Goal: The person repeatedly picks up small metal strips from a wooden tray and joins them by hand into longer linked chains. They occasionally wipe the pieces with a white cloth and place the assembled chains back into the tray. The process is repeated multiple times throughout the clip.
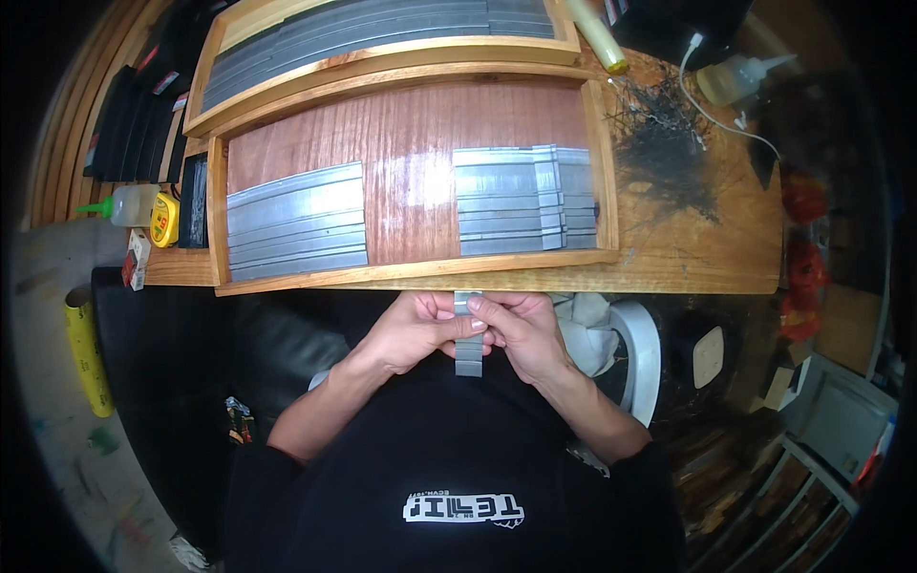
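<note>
Both hands meet in front of my chest, just below the table's front edge. My left hand [413, 329] and my right hand [521, 329] pinch a narrow grey metal strip [468, 355] held upright between them; its ends stick out above and below the fingers. Just beyond the hands a shallow wooden tray [411, 273] lies on the table. In it sit a stack of long grey strips [296, 222] on the left and a second stack of grey strips [523, 201] on the right, with bare reddish wood between them.
A second wooden tray [382, 55] full of grey strips lies farther back. A yellow tape measure [164, 220] and a green-tipped squeeze bottle [129, 203] sit at the left, a pile of dark wire shavings [664, 143] and another bottle [731, 78] at the right. A white bucket [638, 349] stands by my right.
</note>
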`<state>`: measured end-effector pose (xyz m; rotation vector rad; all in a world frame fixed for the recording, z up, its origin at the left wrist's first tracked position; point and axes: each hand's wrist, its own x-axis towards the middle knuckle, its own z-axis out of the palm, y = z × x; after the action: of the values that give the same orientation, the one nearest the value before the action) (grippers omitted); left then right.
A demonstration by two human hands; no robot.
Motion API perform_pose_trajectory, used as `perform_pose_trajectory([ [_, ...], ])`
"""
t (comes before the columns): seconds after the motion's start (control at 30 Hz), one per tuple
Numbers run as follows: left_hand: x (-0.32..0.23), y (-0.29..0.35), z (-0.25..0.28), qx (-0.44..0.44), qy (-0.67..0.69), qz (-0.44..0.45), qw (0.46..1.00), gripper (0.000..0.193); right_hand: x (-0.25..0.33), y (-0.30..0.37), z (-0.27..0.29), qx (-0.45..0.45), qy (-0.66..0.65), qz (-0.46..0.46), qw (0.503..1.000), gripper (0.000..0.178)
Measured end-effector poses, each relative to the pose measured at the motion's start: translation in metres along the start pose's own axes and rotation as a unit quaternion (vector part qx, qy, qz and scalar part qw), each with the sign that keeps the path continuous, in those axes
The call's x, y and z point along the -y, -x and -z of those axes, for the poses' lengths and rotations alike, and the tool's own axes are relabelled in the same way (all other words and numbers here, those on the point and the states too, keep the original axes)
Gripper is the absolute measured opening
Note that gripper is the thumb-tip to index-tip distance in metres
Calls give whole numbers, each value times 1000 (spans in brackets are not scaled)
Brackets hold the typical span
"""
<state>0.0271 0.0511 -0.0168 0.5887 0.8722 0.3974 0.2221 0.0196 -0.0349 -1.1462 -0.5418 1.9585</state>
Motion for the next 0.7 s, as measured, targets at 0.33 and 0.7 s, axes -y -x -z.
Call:
perform_pose_trajectory([
  [0.33,10,42,-8,-92,-303,-226,921,15,23,22,-32,34,283,210,935,14],
  [0.7,31,42,-12,-179,-315,-376,853,19,31,11,-34,128,299,243,914,20],
])
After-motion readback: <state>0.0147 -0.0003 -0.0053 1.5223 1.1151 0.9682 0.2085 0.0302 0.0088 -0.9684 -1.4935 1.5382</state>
